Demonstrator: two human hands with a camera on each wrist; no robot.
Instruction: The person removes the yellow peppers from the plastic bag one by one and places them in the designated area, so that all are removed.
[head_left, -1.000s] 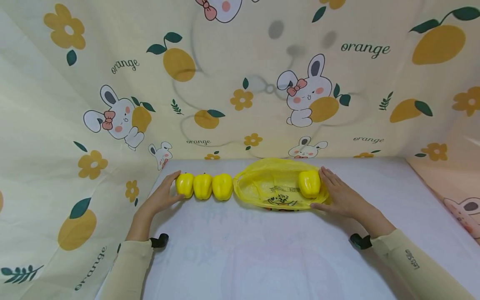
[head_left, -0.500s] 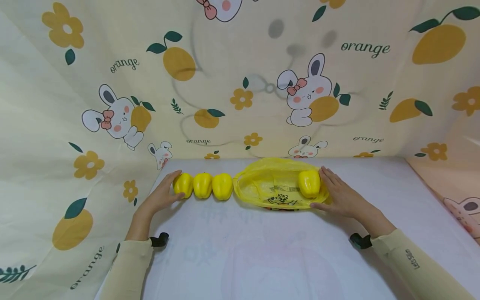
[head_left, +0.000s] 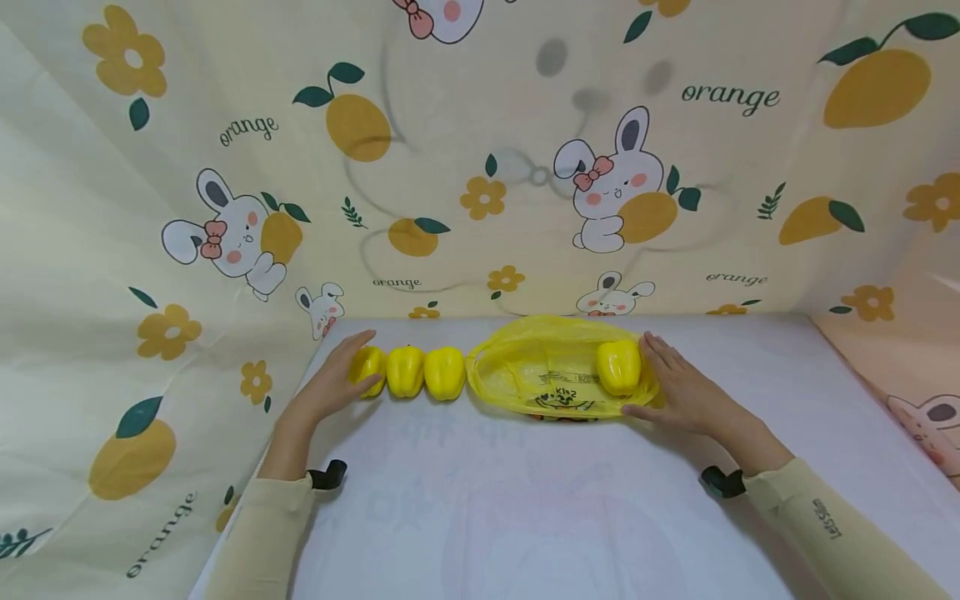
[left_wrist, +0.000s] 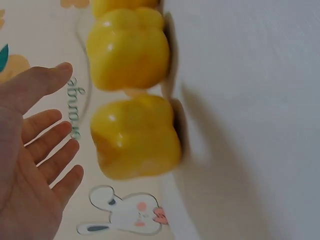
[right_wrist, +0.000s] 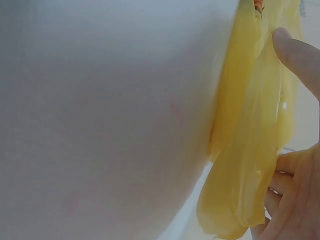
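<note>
Three glossy yellow bell peppers stand in a row in the head view: left [head_left: 372, 363], middle [head_left: 406, 372] and right [head_left: 445, 373]. Beside the row a yellow plastic bag [head_left: 517, 375] lies with its mouth spread, a further yellow bell pepper [head_left: 619, 367] at its right end. My left hand [head_left: 326, 388] hovers by the leftmost pepper and partly hides it. In the left wrist view that hand [left_wrist: 37, 165] is apart from the peppers, fingers extended. My right hand [head_left: 686, 396] rests against the bag's right end, fingers extended along the far side, thumb on the near edge.
Everything lies on a white tabletop [head_left: 480, 500] near its back edge. A cream cloth [head_left: 480, 125] printed with rabbits and oranges hangs behind and at the sides. Black wrist bands with camera mounts sit at both cuffs.
The leftmost pepper shifted slightly left early on. My left hand has since lifted and moved a little right, loosening from it. The right hand and the bag look the same.
</note>
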